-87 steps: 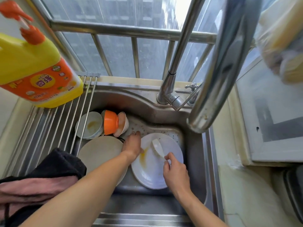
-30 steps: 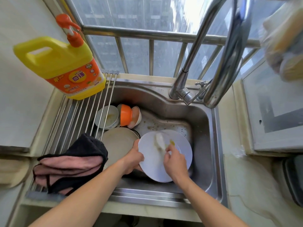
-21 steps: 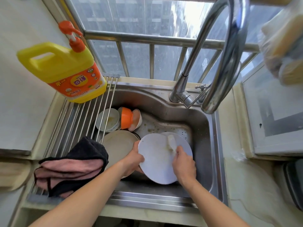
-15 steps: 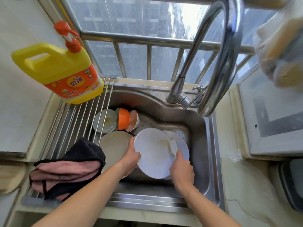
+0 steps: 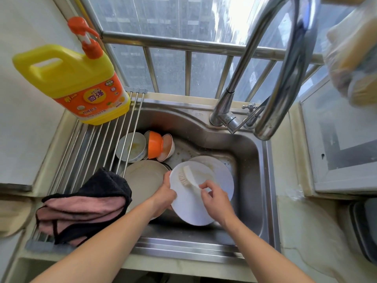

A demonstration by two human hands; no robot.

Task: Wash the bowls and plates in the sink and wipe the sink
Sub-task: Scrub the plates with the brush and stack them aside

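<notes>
A window with metal bars sits behind a steel sink (image 5: 255,160). A big shiny tap (image 5: 285,78) bends over the sink from 1 o'clock.

At 11 o'clock a yellow soap bottle (image 5: 67,78) stands on a rack (image 5: 98,144) of thin metal rods. A black and pink cloth (image 5: 85,203) lies folded on the rack at 9 o'clock.

In the sink, at 12 o'clock from the hands, an orange bowl (image 5: 155,147) lies on its side. A white bowl (image 5: 131,147) with yellow smears is just to its left and a pale bowl (image 5: 168,148) touches its right. A tan plate (image 5: 144,180) lies flat below them.

The left hand (image 5: 165,198) grips the left edge of a white plate (image 5: 189,203) and holds it tilted up above the sink floor. A second plate (image 5: 222,176) lies under it, peeking out at 2 o'clock.

The right hand (image 5: 216,201) pinches the handle of a white brush (image 5: 188,176). The brush head rests on the top left part of the held plate.

Half a second ago the brush was at the right edge of the plate. Now it is over at the upper left, near the left thumb. The right hand has moved up and in over the plate too. The left hand keeps its grip on the same edge. The yellow mess seen on the plate earlier is mostly gone.
</notes>
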